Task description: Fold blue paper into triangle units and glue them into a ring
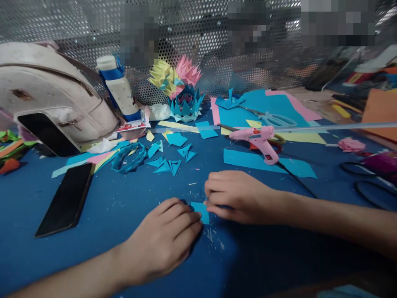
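A small piece of light blue paper (pixel 203 214) lies on the blue tabletop between my hands. My left hand (pixel 170 238) is at its left side, fingers curled together with the tips on the paper. From the right, my right hand (pixel 238 196) pinches the paper's upper right edge; its thumb and fingertips are closed. Part of the sheet is covered by my left fingers. Just beyond are several folded blue paper triangles (pixel 163 166) and a ring of blue paper (pixel 129 158). A pink glue gun (pixel 256 134) lies behind my right hand, over a blue paper strip (pixel 293 164).
Two phones, one flat (pixel 66 198) and one leaning (pixel 48 132) on a white backpack (pixel 52 91), are at left. Behind stand a bottle (pixel 120 93) and paper flowers (pixel 186 101). Scissors (pixel 273 118) rest on blue sheets. The glue gun's cord (pixel 297 181) runs rightward.
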The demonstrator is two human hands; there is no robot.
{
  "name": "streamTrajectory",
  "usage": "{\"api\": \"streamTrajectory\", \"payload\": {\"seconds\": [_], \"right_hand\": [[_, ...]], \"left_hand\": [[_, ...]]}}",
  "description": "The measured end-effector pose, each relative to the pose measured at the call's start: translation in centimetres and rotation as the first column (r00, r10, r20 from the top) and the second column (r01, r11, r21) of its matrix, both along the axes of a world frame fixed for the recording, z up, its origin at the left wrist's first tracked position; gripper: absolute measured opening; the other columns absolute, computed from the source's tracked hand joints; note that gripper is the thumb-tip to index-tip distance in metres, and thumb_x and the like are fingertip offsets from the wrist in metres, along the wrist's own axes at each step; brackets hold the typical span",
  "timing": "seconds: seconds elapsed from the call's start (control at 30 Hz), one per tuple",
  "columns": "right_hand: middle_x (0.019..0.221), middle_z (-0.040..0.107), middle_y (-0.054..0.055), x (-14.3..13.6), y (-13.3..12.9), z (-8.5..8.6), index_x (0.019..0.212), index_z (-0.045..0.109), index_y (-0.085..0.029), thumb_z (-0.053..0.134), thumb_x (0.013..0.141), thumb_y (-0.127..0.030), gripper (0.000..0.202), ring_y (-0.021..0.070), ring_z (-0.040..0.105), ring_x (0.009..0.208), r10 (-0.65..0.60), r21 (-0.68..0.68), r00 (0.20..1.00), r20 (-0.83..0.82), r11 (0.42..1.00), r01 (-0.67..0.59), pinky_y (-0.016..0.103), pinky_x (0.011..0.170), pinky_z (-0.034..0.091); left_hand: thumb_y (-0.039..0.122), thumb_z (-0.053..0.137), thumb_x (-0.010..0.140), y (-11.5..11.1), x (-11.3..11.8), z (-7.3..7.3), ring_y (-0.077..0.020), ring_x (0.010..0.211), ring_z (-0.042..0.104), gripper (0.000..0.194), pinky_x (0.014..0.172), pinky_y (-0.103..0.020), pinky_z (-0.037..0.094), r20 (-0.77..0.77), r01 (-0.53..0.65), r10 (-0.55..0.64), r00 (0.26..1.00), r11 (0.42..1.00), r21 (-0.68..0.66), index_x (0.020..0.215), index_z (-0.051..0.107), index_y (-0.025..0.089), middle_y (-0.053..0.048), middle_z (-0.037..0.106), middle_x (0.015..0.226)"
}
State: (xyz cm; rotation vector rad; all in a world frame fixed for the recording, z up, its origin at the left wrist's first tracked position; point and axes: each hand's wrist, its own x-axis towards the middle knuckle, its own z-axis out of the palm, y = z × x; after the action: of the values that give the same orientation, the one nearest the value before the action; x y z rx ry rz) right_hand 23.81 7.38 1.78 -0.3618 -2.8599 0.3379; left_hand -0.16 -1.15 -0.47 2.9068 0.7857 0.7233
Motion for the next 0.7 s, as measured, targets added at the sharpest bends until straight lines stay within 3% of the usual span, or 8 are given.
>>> {"api": "streamTrajectory", "payload": {"seconds": [0.07,0.17,0.33,0.47,0.7], "right_hand": [[0.081,0.063,0.001,-0.2,0.5,-1.2,0.082,0.065,-0.018,0.058,0.098,-0.03,0.021,0.0143,0.053,0.08,-0.078,-0.152,0.995,-0.067,0.986,0.067,0.027,0.068,0.037],[0.086,0.064,0.0,-0.5,0.9,-1.9,0.086,0.064,-0.019,0.067,0.092,-0.033,0.016,0.0142,0.054,0.083,-0.134,-0.251,0.991,-0.017,0.96,0.125,0.026,0.069,0.037],[0.087,0.062,0.0,-0.7,0.7,-1.8,0.09,0.063,-0.019,0.067,0.092,-0.032,0.014,0.0152,0.053,0.083,-0.145,-0.298,0.989,0.012,0.944,0.142,0.026,0.069,0.037],[0.087,0.062,0.0,-0.8,0.5,-1.8,0.09,0.062,-0.018,0.068,0.091,-0.031,0.014,0.0153,0.054,0.084,-0.162,-0.314,0.987,0.006,0.937,0.156,0.026,0.069,0.036],[0.085,0.061,0.0,-0.7,-0.1,-1.6,0.092,0.063,-0.018,0.072,0.088,-0.03,0.016,0.0159,0.054,0.084,-0.19,-0.313,0.982,-0.003,0.933,0.179,0.026,0.07,0.037]], "left_hand": [[0.014,0.046,0.1,0.5,-0.1,0.2,-0.0176,0.097,0.063,0.024,0.09,-0.034,0.05,0.077,-0.025,0.037,0.996,0.989,-0.146,0.113,0.066,0.014,-0.007,0.072,0.104],[0.017,0.048,0.101,1.3,-0.1,0.5,-0.0155,0.089,0.062,0.019,0.081,-0.031,0.046,0.159,-0.113,0.157,0.975,0.96,-0.258,0.104,0.067,0.019,-0.003,0.071,0.094],[0.022,0.058,0.097,2.1,0.5,0.6,-0.0178,0.09,0.059,0.009,0.079,-0.032,0.041,0.063,-0.239,0.287,0.956,0.885,-0.4,0.102,0.066,0.021,-0.002,0.067,0.097],[0.02,0.072,0.088,2.5,1.2,1.0,-0.0189,0.094,0.058,0.014,0.078,-0.031,0.041,-0.005,-0.282,0.316,0.949,0.84,-0.463,0.099,0.063,0.019,-0.001,0.063,0.1],[0.007,0.07,0.082,3.1,1.6,1.8,-0.0135,0.077,0.056,0.014,0.075,-0.028,0.036,-0.046,-0.297,0.331,0.943,0.768,-0.567,0.086,0.061,0.018,0.004,0.063,0.087]]}}
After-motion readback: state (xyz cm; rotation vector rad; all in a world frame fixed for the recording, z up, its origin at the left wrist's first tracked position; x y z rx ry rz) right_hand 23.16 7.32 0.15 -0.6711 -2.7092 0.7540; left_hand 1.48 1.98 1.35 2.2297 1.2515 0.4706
